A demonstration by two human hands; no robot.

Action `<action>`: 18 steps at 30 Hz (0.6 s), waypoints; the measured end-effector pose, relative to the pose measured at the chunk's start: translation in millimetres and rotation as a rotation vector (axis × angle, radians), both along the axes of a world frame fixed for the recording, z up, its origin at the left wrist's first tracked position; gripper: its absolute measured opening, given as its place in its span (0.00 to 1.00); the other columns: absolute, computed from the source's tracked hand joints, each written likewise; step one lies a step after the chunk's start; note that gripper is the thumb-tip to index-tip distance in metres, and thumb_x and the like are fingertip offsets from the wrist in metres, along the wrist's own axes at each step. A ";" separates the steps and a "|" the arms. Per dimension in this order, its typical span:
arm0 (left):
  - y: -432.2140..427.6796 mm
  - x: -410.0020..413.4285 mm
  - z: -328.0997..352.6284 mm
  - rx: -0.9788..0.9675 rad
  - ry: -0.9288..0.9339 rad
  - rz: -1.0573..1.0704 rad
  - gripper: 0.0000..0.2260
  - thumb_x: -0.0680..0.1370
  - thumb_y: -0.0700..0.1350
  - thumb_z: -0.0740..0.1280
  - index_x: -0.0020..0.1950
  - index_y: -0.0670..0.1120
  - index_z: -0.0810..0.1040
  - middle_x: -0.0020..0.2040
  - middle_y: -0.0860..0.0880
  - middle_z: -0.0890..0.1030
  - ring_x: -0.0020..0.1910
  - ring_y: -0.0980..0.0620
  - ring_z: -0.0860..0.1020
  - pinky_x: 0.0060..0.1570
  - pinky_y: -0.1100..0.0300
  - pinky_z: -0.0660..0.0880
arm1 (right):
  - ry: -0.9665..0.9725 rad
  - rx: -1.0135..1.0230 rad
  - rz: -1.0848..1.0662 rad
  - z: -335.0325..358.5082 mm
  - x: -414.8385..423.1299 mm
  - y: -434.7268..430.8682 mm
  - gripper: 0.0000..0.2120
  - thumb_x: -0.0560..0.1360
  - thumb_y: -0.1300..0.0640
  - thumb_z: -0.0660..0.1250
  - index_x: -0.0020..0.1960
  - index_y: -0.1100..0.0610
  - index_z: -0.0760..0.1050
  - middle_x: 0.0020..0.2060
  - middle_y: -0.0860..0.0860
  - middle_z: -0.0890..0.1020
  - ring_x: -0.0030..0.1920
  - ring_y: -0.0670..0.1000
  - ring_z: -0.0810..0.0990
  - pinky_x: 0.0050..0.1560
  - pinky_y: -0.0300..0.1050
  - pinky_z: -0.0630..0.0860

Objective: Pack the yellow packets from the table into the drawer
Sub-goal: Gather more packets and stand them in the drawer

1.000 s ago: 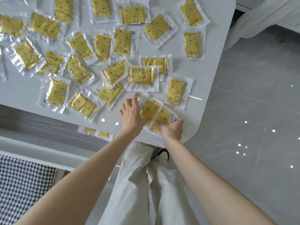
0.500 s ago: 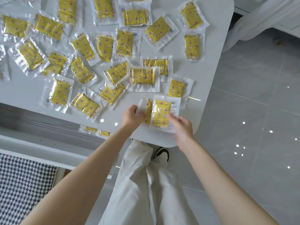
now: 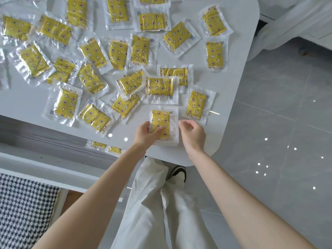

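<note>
Currently left hand (image 3: 143, 134) pinches a yellow packet (image 3: 162, 121), thumb on top, above the tabletop (image 3: 228, 83) edge. Right hand (image 3: 193, 134) just beside it, fingers loosely curled, holding nothing. Loose packets (image 3: 196, 105) crowd just beyond both hands.

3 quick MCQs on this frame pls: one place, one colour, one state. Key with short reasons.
1. Where is the yellow star-printed packet in clear plastic that the left hand grips?
A over the white glossy table's near corner
B on the grey floor
C on the checked cushion

2. What colour are the person's trousers?
A black
B off-white
C blue

3. What is the right hand doing?
A pinching a packet
B holding nothing, fingers loosely curled
C lying flat on the table

Key: 1A, the packet shows against the tabletop by its rounded corner. 2B, pale cloth shows below the arms. 3B, a gap separates it from the packet.
</note>
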State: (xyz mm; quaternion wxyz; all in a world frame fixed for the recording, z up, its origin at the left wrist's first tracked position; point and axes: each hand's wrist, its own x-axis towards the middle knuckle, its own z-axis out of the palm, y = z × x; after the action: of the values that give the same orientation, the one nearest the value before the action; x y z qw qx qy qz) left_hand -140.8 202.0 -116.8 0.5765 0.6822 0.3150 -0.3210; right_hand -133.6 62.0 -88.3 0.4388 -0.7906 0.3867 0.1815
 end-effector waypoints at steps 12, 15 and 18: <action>32.7 23.1 17.4 -0.015 -0.122 0.066 0.07 0.75 0.46 0.70 0.51 0.47 0.77 0.43 0.52 0.81 0.41 0.58 0.78 0.35 0.74 0.71 | 0.184 -0.365 -0.076 -28.7 76.3 -15.4 0.42 0.68 0.47 0.75 0.73 0.55 0.56 0.70 0.55 0.63 0.67 0.60 0.63 0.64 0.55 0.65; 34.5 26.5 18.3 -0.022 -0.125 0.060 0.08 0.76 0.45 0.69 0.53 0.47 0.76 0.42 0.55 0.80 0.34 0.67 0.78 0.30 0.79 0.69 | 0.183 -0.318 -0.112 -34.4 79.4 -10.0 0.37 0.68 0.53 0.75 0.71 0.55 0.59 0.66 0.55 0.71 0.64 0.60 0.69 0.62 0.53 0.66; 34.6 29.0 19.6 -0.036 -0.127 0.073 0.08 0.76 0.44 0.69 0.54 0.46 0.75 0.42 0.56 0.80 0.31 0.72 0.77 0.29 0.79 0.69 | 0.103 -0.214 -0.144 -36.6 75.8 -6.1 0.27 0.69 0.58 0.74 0.63 0.57 0.65 0.58 0.54 0.78 0.57 0.58 0.78 0.56 0.51 0.75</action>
State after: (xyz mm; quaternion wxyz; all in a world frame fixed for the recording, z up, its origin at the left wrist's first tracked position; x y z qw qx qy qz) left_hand -111.9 236.6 -97.2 0.6188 0.6786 0.2969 -0.2615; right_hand -57.9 55.8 -124.9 0.3432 -0.7927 0.4816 0.1477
